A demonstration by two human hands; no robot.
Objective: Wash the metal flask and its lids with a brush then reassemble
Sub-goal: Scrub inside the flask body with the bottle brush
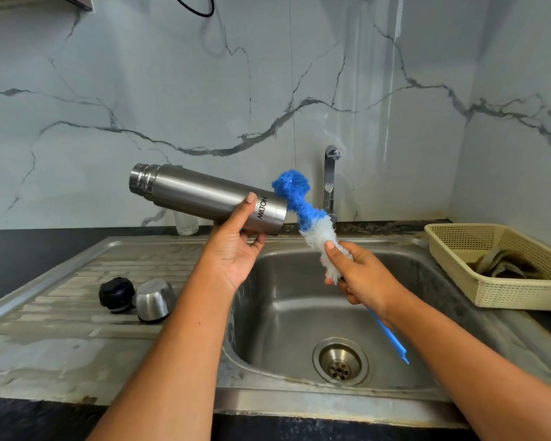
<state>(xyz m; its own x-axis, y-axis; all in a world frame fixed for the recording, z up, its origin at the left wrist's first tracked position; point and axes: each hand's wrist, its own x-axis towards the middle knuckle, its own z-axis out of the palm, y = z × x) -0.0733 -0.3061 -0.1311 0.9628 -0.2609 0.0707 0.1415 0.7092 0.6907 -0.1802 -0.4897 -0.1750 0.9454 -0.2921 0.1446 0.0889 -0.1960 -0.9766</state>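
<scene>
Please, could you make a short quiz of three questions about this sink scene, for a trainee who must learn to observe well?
1. True or false: the left hand holds the flask near its base, with its mouth uncovered.
2. Fill in: the right hand grips the brush at its ____ bristles.
3. Where do the black lid and the steel cap lie?
A. screwed on the flask
B. on the drainboard
C. in the right hand

Key: 1 true; 2 white; 3 B.

Bright, even daylight; sharp focus, soft shadows, wide-angle bending at edges.
</scene>
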